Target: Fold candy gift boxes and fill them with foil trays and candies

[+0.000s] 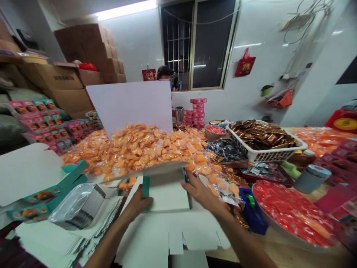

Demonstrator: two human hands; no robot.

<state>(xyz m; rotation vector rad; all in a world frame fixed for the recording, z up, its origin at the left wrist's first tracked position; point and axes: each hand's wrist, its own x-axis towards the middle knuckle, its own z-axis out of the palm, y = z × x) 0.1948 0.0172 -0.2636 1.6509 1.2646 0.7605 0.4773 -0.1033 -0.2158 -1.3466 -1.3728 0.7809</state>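
Observation:
A small box [167, 193], white inside with teal sides, lies in front of me with its lid flap raised at the back. My left hand [138, 203] grips its left side wall, the thumb on the inner edge. At the right rear corner my right hand [196, 188] has its fingers curled on the box's side wall. Flat white card blanks [150, 238] lie beneath the box. Just behind it spreads a heap of wrapped orange pieces [156, 145].
To the left are stacked clear trays [76, 206] and folded cartons [58, 190]. On the right are a blue tape dispenser [252, 212], a bowl of red packets [295, 212] and a white basket [267, 154] of brown packets. A person [165, 72] is behind the white board [134, 106].

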